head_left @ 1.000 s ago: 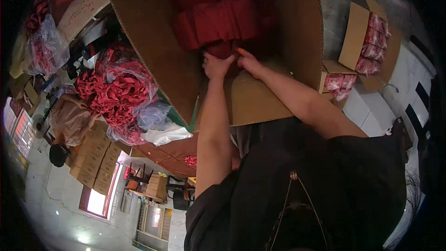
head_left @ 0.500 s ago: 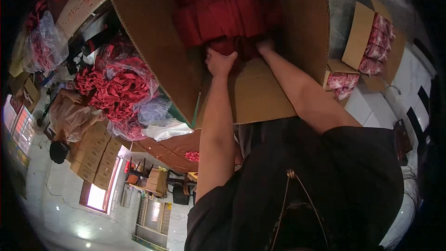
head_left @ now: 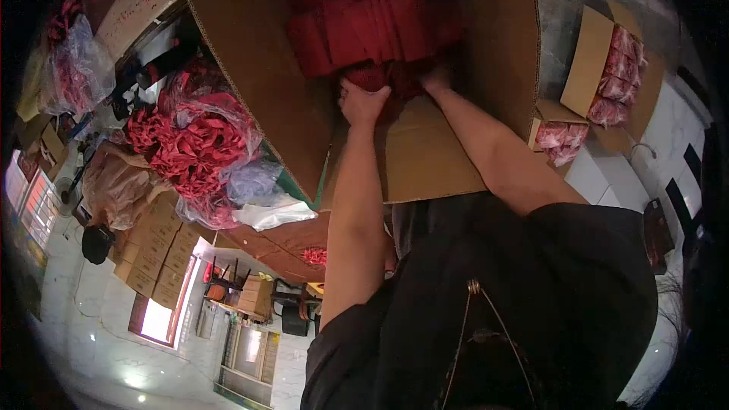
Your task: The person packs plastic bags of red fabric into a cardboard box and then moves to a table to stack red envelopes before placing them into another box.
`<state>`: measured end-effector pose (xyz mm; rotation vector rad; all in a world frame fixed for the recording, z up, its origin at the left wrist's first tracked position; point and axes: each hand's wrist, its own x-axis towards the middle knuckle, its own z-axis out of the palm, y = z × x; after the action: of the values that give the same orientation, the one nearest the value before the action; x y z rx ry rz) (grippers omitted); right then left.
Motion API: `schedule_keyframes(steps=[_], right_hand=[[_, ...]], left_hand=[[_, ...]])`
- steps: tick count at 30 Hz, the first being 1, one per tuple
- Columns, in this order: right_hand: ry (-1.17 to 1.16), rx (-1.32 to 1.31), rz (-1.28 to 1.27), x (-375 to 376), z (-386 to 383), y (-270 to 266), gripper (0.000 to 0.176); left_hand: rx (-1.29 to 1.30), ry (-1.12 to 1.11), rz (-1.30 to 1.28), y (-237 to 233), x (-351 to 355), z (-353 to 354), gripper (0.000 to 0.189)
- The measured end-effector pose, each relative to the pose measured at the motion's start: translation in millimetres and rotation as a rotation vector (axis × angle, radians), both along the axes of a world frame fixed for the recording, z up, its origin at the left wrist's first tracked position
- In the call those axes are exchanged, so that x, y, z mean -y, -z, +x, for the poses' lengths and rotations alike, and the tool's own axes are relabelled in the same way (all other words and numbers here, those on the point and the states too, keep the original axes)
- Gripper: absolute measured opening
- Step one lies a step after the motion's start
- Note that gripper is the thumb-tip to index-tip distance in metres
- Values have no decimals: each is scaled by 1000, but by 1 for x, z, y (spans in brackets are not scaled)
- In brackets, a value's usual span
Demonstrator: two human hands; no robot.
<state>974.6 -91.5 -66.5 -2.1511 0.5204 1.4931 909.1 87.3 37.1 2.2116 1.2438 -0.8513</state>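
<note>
- The left hand [head_left: 363, 103] is curling into a loose fist, knuckles toward the camera. Its fingers are closing on the lower edge of a small dark red crumpled bundle [head_left: 382, 77].
- The left forearm is stretching straight up from the black-shirted torso [head_left: 486, 311], elbow nearly locked, and is crossing the brown near flap [head_left: 425, 159] of the box.
- The right hand [head_left: 437, 77] is reaching over the same flap and pressing against the right side of the dark red bundle. Its fingers are sinking into shadow, so whether they are gripping or lying flat cannot be told.
- The right arm is angling in from the right, bent slightly at the elbow, with the forearm resting on the flap.
- The bundle is sitting between the two hands inside a large open brown corrugated cardboard box [head_left: 258, 68], just below a row of folded bright red fabric packs [head_left: 372, 26] that is filling the box's middle.
- Clear plastic bags of red tasselled ornaments [head_left: 194, 144] are lying just beside the box on the left.
- Smaller open cartons holding red-and-white wrapped packs [head_left: 607, 68] are standing well apart on the right.
</note>
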Motion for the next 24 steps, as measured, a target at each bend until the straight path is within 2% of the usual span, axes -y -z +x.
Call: schedule_keyframes(steps=[1,3,6,10,12,15,16,18,19,20,22,24], right_hand=[[0,0,-1,-1,-8,11,81],[69,431,-58,-4,-22,27,85],[16,300,-169,-7,6,-34,83],[167,488,-51,26,-12,12,78],[308,257,88,35,-16,14,69],[230,269,138,13,-5,-59,60],[231,275,140,6,-16,-54,60],[318,273,214,-8,-42,-24,63],[293,160,362,-16,-41,-31,67],[265,42,507,-26,-42,-44,71],[200,81,524,-44,-35,-82,72],[49,-201,532,-49,-17,-116,95]], left_hand=[[37,0,-9,1,-1,0,115],[76,1,-18,0,0,1,115],[45,-8,13,0,1,2,113],[95,-10,3,11,-2,-3,113],[115,6,5,15,-5,-9,113],[90,9,-61,8,-10,-5,113],[47,1,-112,6,-12,-4,114],[23,-13,-154,-1,-14,6,115],[0,-20,-146,-7,-12,7,117],[-26,-28,-138,-10,-12,6,120],[3,-38,-133,-2,-16,2,124],[24,-43,-133,-1,-19,-3,129]])
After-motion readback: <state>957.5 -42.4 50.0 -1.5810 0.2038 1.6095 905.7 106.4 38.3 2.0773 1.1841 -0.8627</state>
